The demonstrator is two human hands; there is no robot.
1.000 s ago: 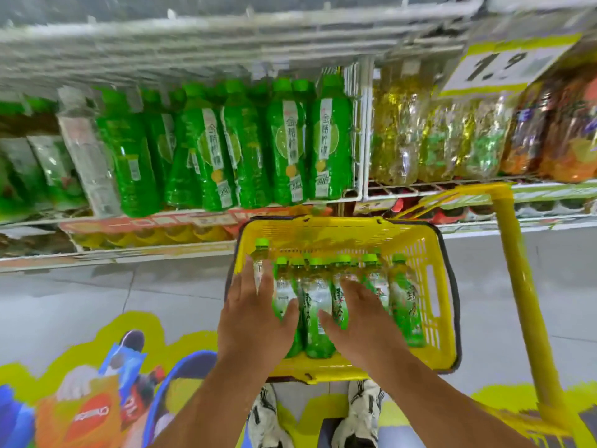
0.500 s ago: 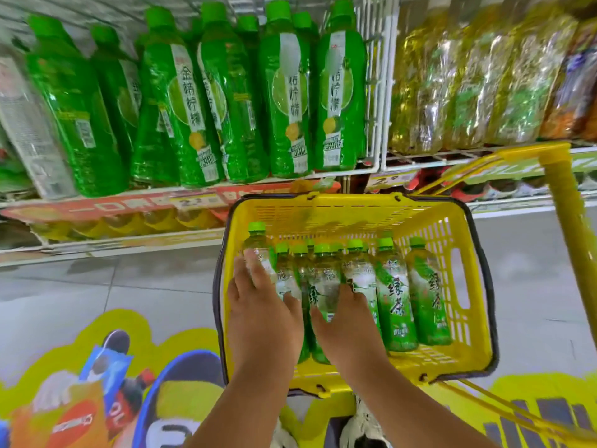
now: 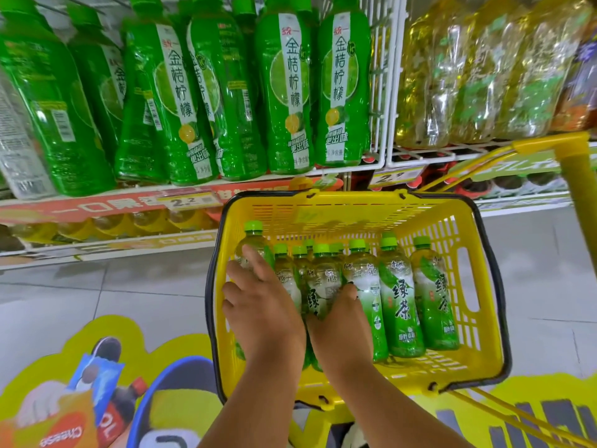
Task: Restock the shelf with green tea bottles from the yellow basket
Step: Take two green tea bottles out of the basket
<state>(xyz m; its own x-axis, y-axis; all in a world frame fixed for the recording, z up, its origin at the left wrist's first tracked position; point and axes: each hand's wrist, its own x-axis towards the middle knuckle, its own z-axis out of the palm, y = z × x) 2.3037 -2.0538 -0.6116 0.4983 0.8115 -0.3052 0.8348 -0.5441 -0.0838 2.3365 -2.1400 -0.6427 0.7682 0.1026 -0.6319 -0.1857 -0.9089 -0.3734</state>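
Observation:
The yellow basket (image 3: 352,215) sits in front of me on a yellow cart, holding several green tea bottles (image 3: 400,302) with green caps that lie side by side. My left hand (image 3: 261,312) wraps over the leftmost bottle (image 3: 250,250), fingers spread along its side. Beside it, my right hand (image 3: 342,321) closes on a bottle (image 3: 318,282) near the middle of the row. The shelf (image 3: 181,197) stands just behind the basket, filled with big green lemon-drink bottles (image 3: 287,85).
A white wire divider (image 3: 384,92) separates the green bottles from yellowish wrapped bottles (image 3: 484,69) on the right. The cart's yellow post (image 3: 578,176) rises at the right. Price tags line the shelf edge. Lower shelves and a colourful floor sticker (image 3: 80,383) lie on the left.
The view has moved closer to the basket and shelf. Both hands have slid further down over the bottles and closed around them.

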